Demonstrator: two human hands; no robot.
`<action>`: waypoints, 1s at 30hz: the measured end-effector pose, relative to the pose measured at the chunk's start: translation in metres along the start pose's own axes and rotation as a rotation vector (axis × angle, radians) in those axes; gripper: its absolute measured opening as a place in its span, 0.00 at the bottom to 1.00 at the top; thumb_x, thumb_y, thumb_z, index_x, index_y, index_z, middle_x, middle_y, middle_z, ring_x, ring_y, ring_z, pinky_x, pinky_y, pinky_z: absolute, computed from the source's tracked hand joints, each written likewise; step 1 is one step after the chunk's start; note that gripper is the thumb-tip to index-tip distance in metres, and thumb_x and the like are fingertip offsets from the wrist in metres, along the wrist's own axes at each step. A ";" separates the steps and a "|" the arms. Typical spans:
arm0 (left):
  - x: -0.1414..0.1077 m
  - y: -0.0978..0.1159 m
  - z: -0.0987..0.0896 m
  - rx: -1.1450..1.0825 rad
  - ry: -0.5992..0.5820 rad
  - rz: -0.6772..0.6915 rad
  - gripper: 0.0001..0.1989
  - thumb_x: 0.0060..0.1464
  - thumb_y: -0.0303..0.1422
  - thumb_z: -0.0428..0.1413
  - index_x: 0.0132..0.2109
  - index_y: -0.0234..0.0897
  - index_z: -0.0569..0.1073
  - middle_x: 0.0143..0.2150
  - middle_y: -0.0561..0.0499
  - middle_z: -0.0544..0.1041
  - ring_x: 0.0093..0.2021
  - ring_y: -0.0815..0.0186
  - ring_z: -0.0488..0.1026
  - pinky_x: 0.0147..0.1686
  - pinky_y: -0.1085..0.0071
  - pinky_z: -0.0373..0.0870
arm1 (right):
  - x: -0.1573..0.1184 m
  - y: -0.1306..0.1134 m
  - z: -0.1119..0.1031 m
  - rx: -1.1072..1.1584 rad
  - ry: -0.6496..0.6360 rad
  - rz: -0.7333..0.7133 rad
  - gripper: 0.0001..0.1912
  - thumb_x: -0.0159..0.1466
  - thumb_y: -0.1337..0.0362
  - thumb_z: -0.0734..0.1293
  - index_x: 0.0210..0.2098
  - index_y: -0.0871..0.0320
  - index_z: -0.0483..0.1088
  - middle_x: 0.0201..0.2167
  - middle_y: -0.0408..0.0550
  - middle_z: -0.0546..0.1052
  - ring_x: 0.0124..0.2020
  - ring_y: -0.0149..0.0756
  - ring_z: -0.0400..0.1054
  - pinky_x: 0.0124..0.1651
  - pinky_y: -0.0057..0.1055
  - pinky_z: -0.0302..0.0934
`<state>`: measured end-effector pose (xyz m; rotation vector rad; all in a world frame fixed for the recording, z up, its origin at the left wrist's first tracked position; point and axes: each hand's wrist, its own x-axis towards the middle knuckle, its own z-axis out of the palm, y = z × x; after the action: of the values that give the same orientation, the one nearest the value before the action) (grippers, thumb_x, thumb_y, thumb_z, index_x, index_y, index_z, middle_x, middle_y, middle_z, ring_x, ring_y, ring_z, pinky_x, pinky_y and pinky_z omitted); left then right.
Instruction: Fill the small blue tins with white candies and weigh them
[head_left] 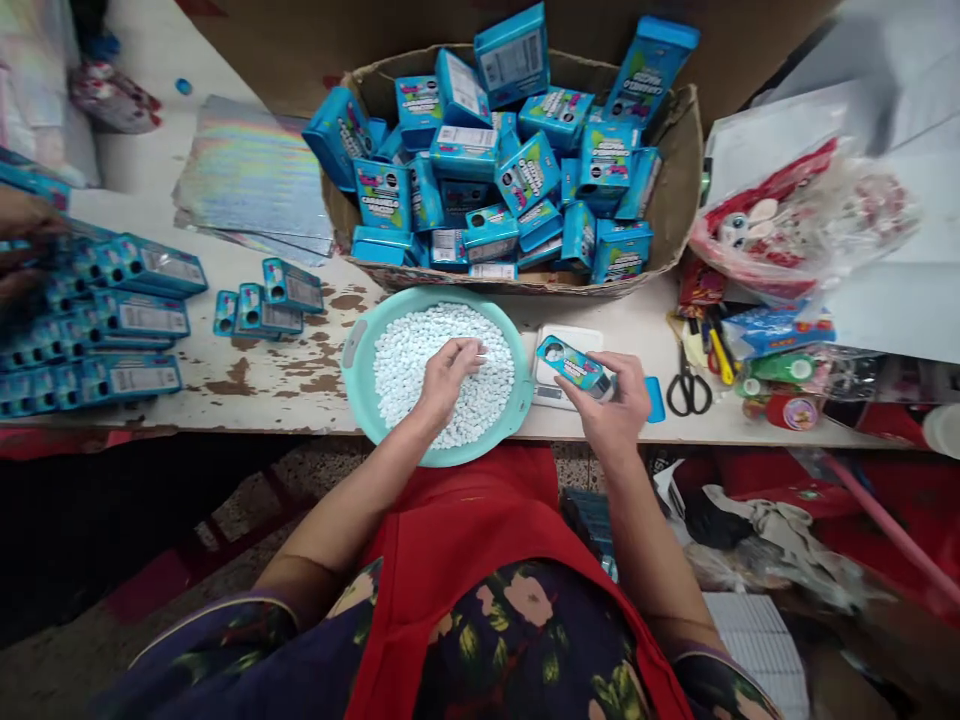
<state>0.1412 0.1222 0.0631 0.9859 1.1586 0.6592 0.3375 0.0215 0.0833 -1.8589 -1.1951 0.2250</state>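
My left hand (450, 375) is over a mint-green basin (357, 392) full of small white candies (409, 345). Its fingers are pinched together just above the candies, and whatever is between them is hidden. In my right hand (616, 400) is a small blue candy box (574, 364) printed "Caramelo", held tilted to the right of the basin. White shows in the round opening at the box's upper left end. Under the box and partly covered by it lies a white kitchen scale (559, 338). A flat blue piece (655, 400) rests beside my right hand.
Behind the basin stands a cardboard carton (690, 190) heaped with blue boxes. Stacked boxes (142, 320) fill the left, where another person's hand (26, 240) reaches in. Black scissors (688, 390), a yellow cutter (720, 352) and plastic bags (802, 230) lie to the right.
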 end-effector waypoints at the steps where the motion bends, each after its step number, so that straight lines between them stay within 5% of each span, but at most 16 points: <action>1: -0.002 0.007 0.005 -0.197 -0.020 -0.098 0.19 0.58 0.48 0.52 0.44 0.37 0.74 0.44 0.45 0.78 0.43 0.63 0.76 0.49 0.65 0.69 | 0.002 -0.015 -0.003 -0.027 -0.065 -0.098 0.20 0.55 0.57 0.75 0.45 0.53 0.71 0.41 0.46 0.75 0.45 0.40 0.68 0.52 0.40 0.60; 6: -0.003 0.022 0.026 -0.721 -0.036 -0.439 0.20 0.62 0.46 0.48 0.38 0.32 0.75 0.37 0.44 0.79 0.37 0.64 0.76 0.41 0.69 0.71 | 0.001 -0.054 0.007 -0.153 -0.333 -0.269 0.12 0.60 0.56 0.71 0.43 0.51 0.73 0.36 0.45 0.77 0.40 0.39 0.69 0.48 0.39 0.56; 12: -0.001 0.008 0.022 -0.694 0.044 -0.476 0.15 0.61 0.38 0.48 0.35 0.33 0.74 0.34 0.46 0.76 0.35 0.65 0.74 0.38 0.70 0.70 | -0.003 -0.049 0.014 -0.071 -0.321 -0.184 0.15 0.58 0.54 0.73 0.43 0.51 0.74 0.36 0.45 0.78 0.40 0.40 0.70 0.47 0.39 0.58; 14: -0.003 0.009 0.011 -0.445 0.030 -0.353 0.13 0.59 0.39 0.50 0.37 0.35 0.75 0.39 0.44 0.77 0.42 0.62 0.74 0.45 0.66 0.70 | -0.004 -0.046 0.009 0.032 -0.299 -0.094 0.17 0.56 0.54 0.74 0.43 0.51 0.74 0.38 0.46 0.78 0.40 0.40 0.71 0.47 0.40 0.61; 18: -0.014 0.027 -0.014 0.290 -0.147 0.119 0.17 0.50 0.34 0.57 0.49 0.41 0.74 0.53 0.46 0.74 0.59 0.56 0.65 0.61 0.58 0.58 | -0.009 -0.049 0.011 0.205 -0.188 0.114 0.21 0.53 0.52 0.75 0.44 0.52 0.74 0.39 0.47 0.76 0.42 0.41 0.71 0.46 0.40 0.67; 22: -0.031 0.054 -0.029 0.612 -0.374 0.435 0.18 0.53 0.35 0.57 0.52 0.43 0.71 0.51 0.47 0.74 0.54 0.57 0.69 0.56 0.59 0.64 | -0.014 -0.067 0.031 0.358 -0.238 0.114 0.23 0.54 0.51 0.74 0.46 0.50 0.73 0.44 0.49 0.74 0.48 0.43 0.70 0.51 0.42 0.68; 24: -0.034 0.063 -0.044 0.711 -0.192 0.554 0.16 0.54 0.37 0.58 0.50 0.43 0.71 0.48 0.48 0.75 0.49 0.59 0.71 0.52 0.60 0.68 | -0.012 -0.066 0.033 0.423 -0.180 0.106 0.29 0.55 0.49 0.73 0.53 0.48 0.67 0.54 0.51 0.68 0.56 0.44 0.65 0.55 0.43 0.66; 28: -0.010 0.060 -0.112 0.845 0.651 0.648 0.25 0.49 0.37 0.63 0.52 0.37 0.66 0.49 0.46 0.72 0.50 0.56 0.70 0.53 0.54 0.68 | -0.009 -0.016 -0.004 0.184 0.153 0.162 0.28 0.61 0.50 0.67 0.58 0.52 0.61 0.59 0.54 0.62 0.61 0.45 0.60 0.59 0.49 0.61; 30: 0.020 0.043 -0.153 0.879 0.891 0.561 0.27 0.48 0.35 0.62 0.53 0.33 0.64 0.50 0.43 0.71 0.52 0.53 0.69 0.53 0.51 0.67 | -0.012 0.022 -0.036 -0.048 0.325 0.258 0.26 0.62 0.51 0.66 0.57 0.54 0.62 0.56 0.55 0.64 0.59 0.45 0.61 0.59 0.50 0.60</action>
<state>0.0038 0.2025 0.0800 1.8996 2.0683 1.1319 0.3656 -0.0122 0.0847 -1.9996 -0.7459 0.0326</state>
